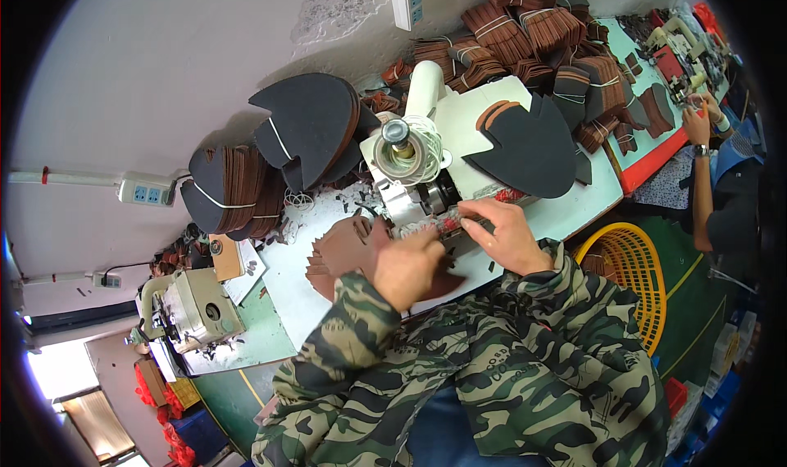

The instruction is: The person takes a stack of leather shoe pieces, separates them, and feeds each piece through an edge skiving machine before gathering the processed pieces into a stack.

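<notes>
My left hand [407, 266], smeared by motion, is over a fanned pile of brown leather pieces [340, 254]. Brown leather shows on both sides of it, but its fingers are too blurred to tell whether they grip any. My right hand [508, 236] is at the front edge of a white machine [463, 131], its fingers loosely curved and the thumb apart, with nothing visible in it. Near its fingertips is a worn red-and-grey strip [447, 221] along the machine's front. A metal knob [396, 133] with coiled white cord around it tops the machine.
Dark leather pieces [529, 147] lie on the machine's right side. Tied bundles [238, 188] stand at left, more bundles [500, 33] behind. A yellow basket [627, 262] is beside my right arm. Another machine [193, 311] stands at left. A co-worker's hands [701, 119] are busy at far right.
</notes>
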`<move>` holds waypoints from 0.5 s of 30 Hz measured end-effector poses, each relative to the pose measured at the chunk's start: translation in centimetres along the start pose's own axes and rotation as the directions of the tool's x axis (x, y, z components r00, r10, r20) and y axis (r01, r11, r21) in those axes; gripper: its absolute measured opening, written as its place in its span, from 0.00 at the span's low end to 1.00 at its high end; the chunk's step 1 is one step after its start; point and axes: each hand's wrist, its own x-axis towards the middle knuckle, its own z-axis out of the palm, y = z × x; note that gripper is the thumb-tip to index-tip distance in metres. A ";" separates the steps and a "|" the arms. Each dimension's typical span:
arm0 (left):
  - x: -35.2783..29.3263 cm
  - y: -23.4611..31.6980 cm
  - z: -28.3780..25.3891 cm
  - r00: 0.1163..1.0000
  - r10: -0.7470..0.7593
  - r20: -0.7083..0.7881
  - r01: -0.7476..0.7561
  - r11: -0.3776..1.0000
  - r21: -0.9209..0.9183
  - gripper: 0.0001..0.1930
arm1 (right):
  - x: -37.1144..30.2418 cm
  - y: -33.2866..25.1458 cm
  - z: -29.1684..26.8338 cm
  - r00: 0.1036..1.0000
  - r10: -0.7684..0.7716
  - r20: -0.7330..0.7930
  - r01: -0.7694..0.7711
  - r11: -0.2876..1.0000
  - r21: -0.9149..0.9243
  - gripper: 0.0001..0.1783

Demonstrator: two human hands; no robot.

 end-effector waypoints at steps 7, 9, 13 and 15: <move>-2.1 0.4 0.0 0.992 -0.045 0.118 0.086 0.923 -0.376 0.08 | 8.0 1.9 2.1 0.962 0.147 0.231 -0.073 0.952 -0.299 0.14; -1.7 0.5 -0.1 0.984 -0.011 0.180 0.079 0.923 -0.376 0.08 | 9.5 2.4 2.0 0.933 0.146 0.328 0.004 0.909 -0.417 0.13; -2.3 0.2 -1.2 0.978 0.020 0.209 0.084 0.873 -0.480 0.09 | 6.9 2.6 -1.6 0.754 0.094 0.650 0.109 0.958 -0.265 0.11; -3.2 -0.6 -1.8 0.976 0.015 0.216 0.144 0.701 -0.698 0.09 | 3.0 2.4 -3.6 0.653 0.029 0.757 -0.340 0.904 0.258 0.29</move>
